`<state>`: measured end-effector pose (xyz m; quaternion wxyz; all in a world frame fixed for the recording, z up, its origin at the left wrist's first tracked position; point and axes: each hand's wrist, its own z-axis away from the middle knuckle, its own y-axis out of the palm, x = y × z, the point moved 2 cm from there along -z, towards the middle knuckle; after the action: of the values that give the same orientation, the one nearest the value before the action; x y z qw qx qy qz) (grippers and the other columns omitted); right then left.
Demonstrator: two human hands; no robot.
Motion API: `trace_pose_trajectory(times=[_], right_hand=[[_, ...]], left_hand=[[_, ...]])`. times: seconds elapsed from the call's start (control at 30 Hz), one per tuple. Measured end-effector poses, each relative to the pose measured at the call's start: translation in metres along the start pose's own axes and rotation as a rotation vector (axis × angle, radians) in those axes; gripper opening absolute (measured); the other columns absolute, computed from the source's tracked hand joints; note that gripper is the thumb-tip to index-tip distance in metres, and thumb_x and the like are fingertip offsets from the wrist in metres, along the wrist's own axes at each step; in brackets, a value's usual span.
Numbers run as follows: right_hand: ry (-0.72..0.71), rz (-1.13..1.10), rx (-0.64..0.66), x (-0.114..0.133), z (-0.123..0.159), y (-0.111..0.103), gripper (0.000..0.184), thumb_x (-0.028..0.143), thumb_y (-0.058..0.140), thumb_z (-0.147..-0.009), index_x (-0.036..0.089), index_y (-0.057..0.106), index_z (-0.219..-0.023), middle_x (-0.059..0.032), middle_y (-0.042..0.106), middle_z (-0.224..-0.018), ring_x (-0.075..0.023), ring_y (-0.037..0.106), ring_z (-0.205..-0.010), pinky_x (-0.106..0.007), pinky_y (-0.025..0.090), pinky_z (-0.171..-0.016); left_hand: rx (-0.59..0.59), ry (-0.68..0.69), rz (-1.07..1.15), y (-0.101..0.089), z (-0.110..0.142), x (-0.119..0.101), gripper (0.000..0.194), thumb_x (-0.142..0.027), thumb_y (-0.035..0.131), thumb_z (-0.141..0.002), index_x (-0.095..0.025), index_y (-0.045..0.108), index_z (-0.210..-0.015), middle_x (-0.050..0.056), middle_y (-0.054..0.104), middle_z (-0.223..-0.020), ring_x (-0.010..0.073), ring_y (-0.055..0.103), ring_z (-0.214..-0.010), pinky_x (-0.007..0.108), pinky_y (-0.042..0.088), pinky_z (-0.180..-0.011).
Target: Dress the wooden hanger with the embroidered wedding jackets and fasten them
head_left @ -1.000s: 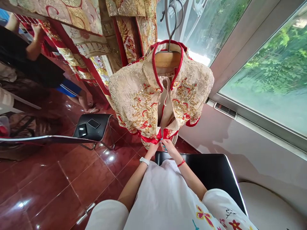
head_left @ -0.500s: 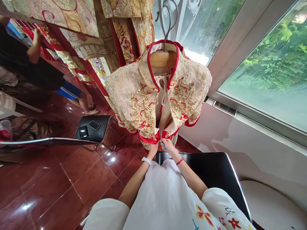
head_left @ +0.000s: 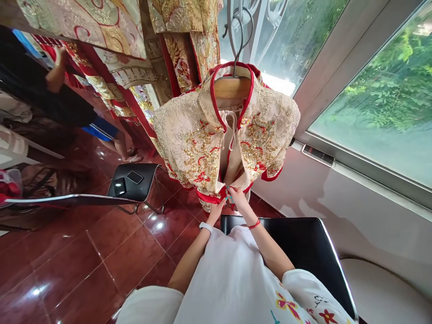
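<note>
In front of me a cream jacket (head_left: 189, 121) with gold beading, sequins and red trim hangs on a hanger (head_left: 232, 85) with a wooden bar and metal hook. Its front is parted down the middle, and a tied white cord shows inside the collar. My left hand (head_left: 218, 209), below a white wristband, is closed on the red hem of the jacket. Close beside it, my right hand (head_left: 237, 198), with a red string on the wrist, pinches the hem at the lower front opening. The fingertips hide exactly what lies between them.
More embroidered garments (head_left: 182, 49) hang at upper left. A person (head_left: 67, 99) in dark clothes stands at left. A black chair (head_left: 148, 180) bears two dark flat objects; another black chair (head_left: 290, 243) is right of my lap. A window (head_left: 378, 103) fills the right side.
My right hand has shifted slightly up along the hem, a little apart from the left. The whole view has tilted slightly, and the jacket sits a bit lower in it.
</note>
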<state>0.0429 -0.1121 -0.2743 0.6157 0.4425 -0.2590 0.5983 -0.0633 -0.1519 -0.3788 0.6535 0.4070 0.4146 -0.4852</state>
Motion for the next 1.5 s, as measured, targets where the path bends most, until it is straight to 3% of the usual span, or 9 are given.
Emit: trace_pose_trajectory(times=[0.23, 0.4, 0.53, 0.63, 0.8, 0.97, 1.13, 1.27, 1.5], right_hand=[[-0.082, 0.072, 0.058, 0.017, 0.015, 0.0, 0.035, 0.039, 0.057, -0.079, 0.023, 0.034, -0.057, 0.0078, 0.029, -0.047, -0.0062, 0.023, -0.043, -0.023, 0.019, -0.043], [-0.06, 0.06, 0.034, 0.003, 0.025, 0.001, 0.034, 0.044, 0.057, -0.079, 0.023, 0.039, -0.059, 0.008, 0.032, -0.046, -0.0056, 0.022, -0.042, -0.022, 0.017, -0.042], [-0.081, 0.041, 0.013, 0.002, 0.028, 0.004, 0.032, 0.043, 0.058, -0.078, 0.022, 0.041, -0.061, 0.0084, 0.032, -0.048, -0.0051, 0.02, -0.043, -0.022, 0.014, -0.043], [-0.084, 0.002, 0.007, 0.002, 0.029, 0.006, 0.031, 0.044, 0.056, -0.079, 0.022, 0.04, -0.063, 0.0098, 0.027, -0.048, -0.0045, 0.014, -0.043, -0.022, 0.011, -0.043], [-0.075, -0.026, -0.025, -0.002, 0.028, 0.005, 0.029, 0.047, 0.057, -0.077, 0.022, 0.045, -0.066, 0.0106, 0.027, -0.048, -0.0045, 0.014, -0.043, -0.023, 0.011, -0.043], [-0.083, -0.046, -0.015, 0.002, 0.026, 0.005, 0.031, 0.046, 0.058, -0.075, 0.022, 0.042, -0.064, 0.0101, 0.028, -0.048, -0.0047, 0.015, -0.043, -0.023, 0.012, -0.044], [-0.256, -0.005, -0.053, 0.056, 0.034, 0.01, 0.032, 0.044, 0.058, -0.076, 0.022, 0.041, -0.061, 0.0088, 0.026, -0.052, -0.0053, 0.016, -0.047, -0.025, 0.012, -0.046], [-0.361, 0.057, -0.013, 0.089, 0.045, 0.013, 0.036, 0.049, 0.06, -0.076, 0.021, 0.041, -0.061, 0.0082, 0.025, -0.054, -0.0059, 0.017, -0.049, -0.025, 0.013, -0.048], [-0.299, 0.006, -0.037, 0.061, 0.053, 0.015, 0.043, 0.058, 0.06, -0.075, 0.022, 0.04, -0.061, 0.0094, 0.026, -0.05, -0.0053, 0.016, -0.046, -0.025, 0.011, -0.046]], left_hand=[[0.155, -0.056, -0.11, -0.01, 0.003, -0.006, 0.042, -0.06, 0.067, -0.077, -0.019, 0.069, -0.067, 0.002, 0.062, -0.055, 0.0176, 0.058, -0.057, 0.032, 0.047, -0.067], [0.313, -0.03, -0.281, -0.018, 0.018, -0.031, 0.027, -0.041, 0.082, -0.065, -0.02, 0.067, -0.058, 0.002, 0.062, -0.053, 0.0175, 0.056, -0.053, 0.03, 0.042, -0.062], [0.006, 0.194, -0.597, -0.006, 0.012, -0.071, 0.015, -0.031, 0.076, -0.074, -0.02, 0.07, -0.083, 0.009, 0.071, -0.08, 0.0256, 0.064, -0.078, 0.032, 0.04, -0.073], [-0.152, 0.281, -0.844, 0.009, -0.003, -0.092, 0.019, -0.035, 0.073, -0.077, -0.018, 0.067, -0.074, 0.015, 0.068, -0.077, 0.033, 0.065, -0.085, 0.035, 0.038, -0.074], [-0.127, 0.344, -0.859, 0.021, -0.015, -0.095, 0.034, -0.038, 0.07, -0.08, -0.02, 0.056, -0.054, 0.014, 0.06, -0.061, 0.0322, 0.063, -0.076, 0.036, 0.036, -0.072], [-0.093, 0.369, -0.929, 0.025, -0.012, -0.092, 0.013, -0.023, 0.063, -0.084, -0.017, 0.067, -0.073, 0.017, 0.069, -0.079, 0.0301, 0.064, -0.08, 0.034, 0.037, -0.073], [-0.084, 0.434, -1.045, 0.035, -0.008, -0.103, 0.022, -0.024, 0.051, -0.094, -0.013, 0.07, -0.099, 0.02, 0.072, -0.101, 0.0288, 0.067, -0.088, 0.033, 0.038, -0.073], [-0.096, 0.413, -1.126, 0.037, -0.002, -0.113, 0.026, -0.027, 0.049, -0.096, -0.013, 0.071, -0.097, 0.017, 0.073, -0.1, 0.0268, 0.068, -0.088, 0.032, 0.038, -0.071], [-0.215, 0.563, -1.102, 0.034, 0.015, -0.135, 0.013, -0.028, 0.06, -0.089, -0.018, 0.068, -0.088, 0.008, 0.073, -0.082, 0.0222, 0.068, -0.079, 0.029, 0.037, -0.067]])
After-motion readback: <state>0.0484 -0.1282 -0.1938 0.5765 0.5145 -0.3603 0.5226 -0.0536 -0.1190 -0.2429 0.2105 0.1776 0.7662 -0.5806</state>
